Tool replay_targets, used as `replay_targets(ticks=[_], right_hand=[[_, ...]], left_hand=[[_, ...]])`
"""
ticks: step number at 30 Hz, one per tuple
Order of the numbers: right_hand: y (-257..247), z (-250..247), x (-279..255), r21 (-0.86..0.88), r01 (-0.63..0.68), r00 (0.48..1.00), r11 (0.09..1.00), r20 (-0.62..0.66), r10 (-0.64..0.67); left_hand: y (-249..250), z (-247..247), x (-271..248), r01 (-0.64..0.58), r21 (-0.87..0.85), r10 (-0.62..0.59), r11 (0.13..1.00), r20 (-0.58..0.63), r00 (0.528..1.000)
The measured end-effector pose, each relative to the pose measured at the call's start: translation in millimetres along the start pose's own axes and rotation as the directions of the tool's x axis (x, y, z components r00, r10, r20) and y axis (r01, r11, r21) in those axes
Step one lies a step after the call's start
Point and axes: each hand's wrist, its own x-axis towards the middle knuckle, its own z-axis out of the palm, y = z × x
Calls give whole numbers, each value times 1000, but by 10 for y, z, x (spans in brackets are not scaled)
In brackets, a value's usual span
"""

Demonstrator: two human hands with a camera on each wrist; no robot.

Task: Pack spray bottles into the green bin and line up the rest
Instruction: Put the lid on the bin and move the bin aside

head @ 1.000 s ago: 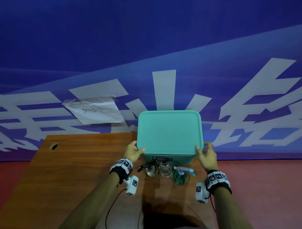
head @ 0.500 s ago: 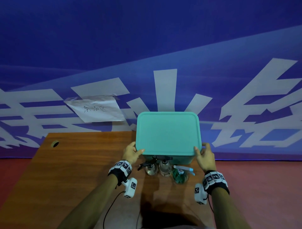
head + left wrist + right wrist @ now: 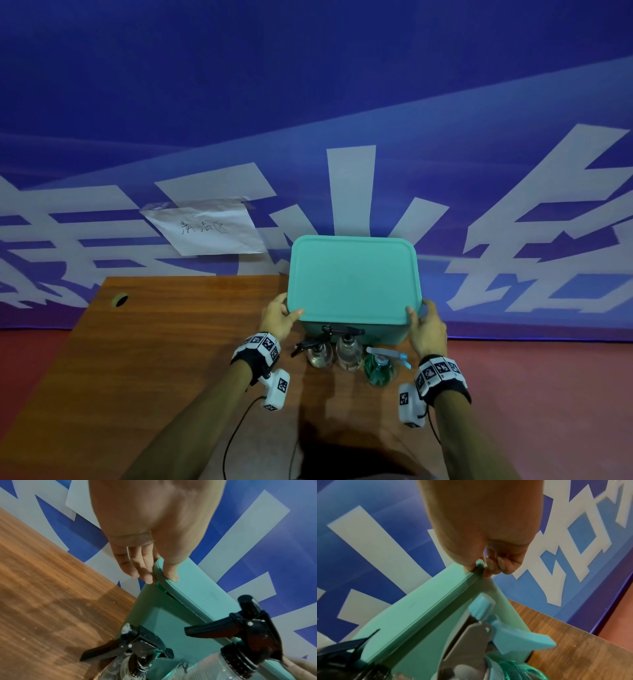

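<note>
My left hand (image 3: 278, 317) and right hand (image 3: 426, 327) each pinch a near corner of the green bin's lid (image 3: 352, 279). Three spray bottles (image 3: 347, 354) stand on the table (image 3: 154, 342) between my wrists, just before the green bin (image 3: 387, 334).

Your green bin, lid on, with three spray bottles in front

The green bin (image 3: 354, 329) sits closed under its lid (image 3: 352, 279), whose near corners lie between your fingers and thumbs. Just nearer you than your fingertips stand two clear bottles (image 3: 320, 354) with black triggers and a green bottle (image 3: 378, 371) with a blue trigger, upright in a row
</note>
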Motion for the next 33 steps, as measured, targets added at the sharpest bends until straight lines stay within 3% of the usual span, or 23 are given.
replay_targets(ticks=[4, 11, 17, 26, 33], right_hand=[[-43, -41, 6, 12, -35, 999, 999, 24, 35], [-25, -13, 50, 3, -75, 996, 997, 40, 75], [5, -3, 100, -2, -78, 996, 997, 50, 78], [-18, -30, 114, 6, -92, 993, 996, 73, 91], [-170, -233, 202, -102, -157, 964, 982, 202, 175]], left_hand=[[27, 14, 45, 19, 42, -19, 999, -3, 1000], [33, -16, 266, 111, 193, -133, 975, 103, 986], [16, 9, 352, 95, 272, -134, 958, 126, 983], [-77, 88, 418, 253, 91, -265, 963, 161, 951], [-70, 18, 509, 259, 178, -291, 949, 186, 938]])
